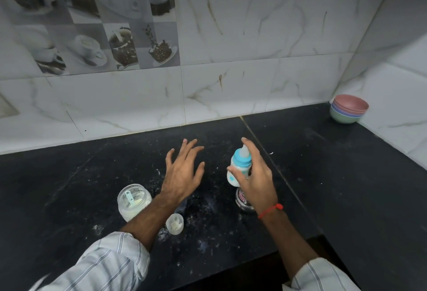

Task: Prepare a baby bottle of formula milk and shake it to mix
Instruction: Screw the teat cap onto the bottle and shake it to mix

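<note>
Right now, by item:

Right hand (pixel 254 180): right of centre of the frame, raised above the tabletop (pixel 346 175); its fingers (pixel 248 146) are curled round the baby bottle, thumb across the body and one finger reaching up past the teat. A red thread (pixel 271 210) circles the wrist.

Baby bottle (pixel 240 166): held in the right hand, tilted a little toward the upper right, with a blue collar, a pale teat on top and a white body with blue marks. It is lifted clear of the tabletop.

Left hand (pixel 182 170): centre of the frame, palm down, fingers spread wide and nearly straight, holding nothing. Whether it touches the tabletop I cannot tell.

Powder jar (pixel 134 202): lower left of centre, just beside the left forearm, lid off, white powder inside and a pale scoop (pixel 129 197) sticking up in it.

Small clear cap (pixel 175 223): lying on the tabletop below the left forearm, near the jar.

Steel container (pixel 242 200): under the right wrist, mostly hidden; a red label shows.

Tabletop: black stone, dusted with spilled white powder round the jar and cap.

Stacked bowls (pixel 349 110): far right corner, pink on top, blue and green beneath, against the wall tiles (pixel 231 83).

Sleeves (pixel 111 265): striped, rolled up on both arms at the bottom of the frame.
</note>
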Tool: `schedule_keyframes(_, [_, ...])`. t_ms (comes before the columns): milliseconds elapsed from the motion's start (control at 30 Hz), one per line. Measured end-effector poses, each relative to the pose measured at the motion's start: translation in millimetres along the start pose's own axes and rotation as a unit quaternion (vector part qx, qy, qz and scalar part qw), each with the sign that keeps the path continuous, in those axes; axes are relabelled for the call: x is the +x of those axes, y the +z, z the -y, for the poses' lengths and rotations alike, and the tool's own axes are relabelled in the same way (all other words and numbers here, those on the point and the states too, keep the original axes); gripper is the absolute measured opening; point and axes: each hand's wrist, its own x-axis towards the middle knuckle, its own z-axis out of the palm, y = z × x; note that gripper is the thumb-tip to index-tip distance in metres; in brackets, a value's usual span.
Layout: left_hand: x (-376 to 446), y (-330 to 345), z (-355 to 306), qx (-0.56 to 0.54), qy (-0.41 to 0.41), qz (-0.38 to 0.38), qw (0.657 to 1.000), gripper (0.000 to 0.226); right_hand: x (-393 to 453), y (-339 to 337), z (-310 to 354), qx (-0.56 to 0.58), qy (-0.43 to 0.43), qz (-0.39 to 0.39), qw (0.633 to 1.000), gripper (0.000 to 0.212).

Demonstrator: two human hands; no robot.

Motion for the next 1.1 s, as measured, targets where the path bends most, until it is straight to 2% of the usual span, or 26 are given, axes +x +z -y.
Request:
schedule_keyframes(33, [0, 0, -1, 0.002, 0.003, -0.001, 1.0, 0.048, 0, -1, 1, 0.011, -0.001, -0.003, 1.0, 0.076])
schedule_keyframes(133, [0, 0, 0, 0.003, 0.0, -0.001, 1.0, 0.048, 4, -4, 13, 0.065, -0.066, -0.113, 0.989, 0.079])
schedule_keyframes(200, [-1, 1, 1, 0.003, -0.004, 0.0, 1.0, 0.048, 7, 0, 12, 0.05, -0.102, -0.144, 0.983, 0.076])
schedule_keyframes(233, [-2, 2, 0, 0.003, -0.005, 0.0, 1.0, 0.048, 9, 2, 9, 0.029, -0.091, -0.112, 0.989, 0.073])
schedule_keyframes(300, [-3, 3, -2, 0.003, 0.0, -0.003, 1.0, 0.048, 9, 0, 6, -0.009, -0.036, 0.006, 0.999, 0.073])
schedule_keyframes(333, [-4, 3, -2, 0.004, 0.003, -0.004, 1.0, 0.048, 8, -2, 5, -0.012, -0.033, 0.02, 0.999, 0.073])
schedule_keyframes(367, [-3, 3, -2, 0.006, 0.004, -0.005, 1.0, 0.048, 9, -4, 7, 0.0, -0.047, -0.001, 0.999, 0.073])
schedule_keyframes(467, [-2, 2, 0, 0.009, -0.007, -0.003, 1.0, 0.047, 10, -7, 19, 0.064, -0.106, -0.133, 0.983, 0.076])
schedule_keyframes(500, [-3, 2, 0, 0.008, -0.01, -0.003, 1.0, 0.047, 10, -5, 18, 0.059, -0.119, -0.149, 0.98, 0.076])
schedule_keyframes(533, [-3, 1, 0, 0.007, -0.012, -0.002, 1.0, 0.047, 10, -3, 15, 0.04, -0.116, -0.13, 0.984, 0.075])
schedule_keyframes(600, [-3, 1, -1, 0.005, -0.009, -0.001, 1.0, 0.048, 9, -4, 8, -0.004, -0.054, -0.007, 0.999, 0.074])
schedule_keyframes(633, [-3, 1, -2, 0.005, -0.004, -0.001, 1.0, 0.048, 7, -6, 6, -0.016, -0.034, 0.027, 0.999, 0.074])
schedule_keyframes(667, [-4, 1, -2, 0.007, 0.0, -0.002, 1.0, 0.047, 6, -8, 6, -0.006, -0.031, 0.022, 0.999, 0.075])
schedule_keyframes(800, [-2, 1, -1, 0.013, -0.006, 0.002, 1.0, 0.047, 7, -9, 17, 0.088, -0.091, -0.127, 0.984, 0.079])
schedule_keyframes(833, [-3, 1, -1, 0.013, -0.009, 0.003, 1.0, 0.047, 7, -6, 13, 0.078, -0.09, -0.124, 0.985, 0.078])
schedule_keyframes(933, [-3, 0, -2, 0.009, -0.003, 0.001, 1.0, 0.047, 3, -3, 4, 0.037, -0.011, 0.011, 0.999, 0.076])
schedule_keyframes(967, [-3, 0, -2, 0.011, 0.002, -0.001, 1.0, 0.047, 0, -3, 4, 0.045, -0.014, 0.006, 0.999, 0.076])
schedule_keyframes(1067, [-3, 0, -1, 0.012, 0.001, -0.006, 1.0, 0.047, -1, -4, 14, 0.115, -0.064, -0.12, 0.984, 0.081])
schedule_keyframes(1100, [-3, 1, -1, 0.012, -0.001, -0.004, 1.0, 0.047, 0, -3, 15, 0.118, -0.074, -0.139, 0.98, 0.081])
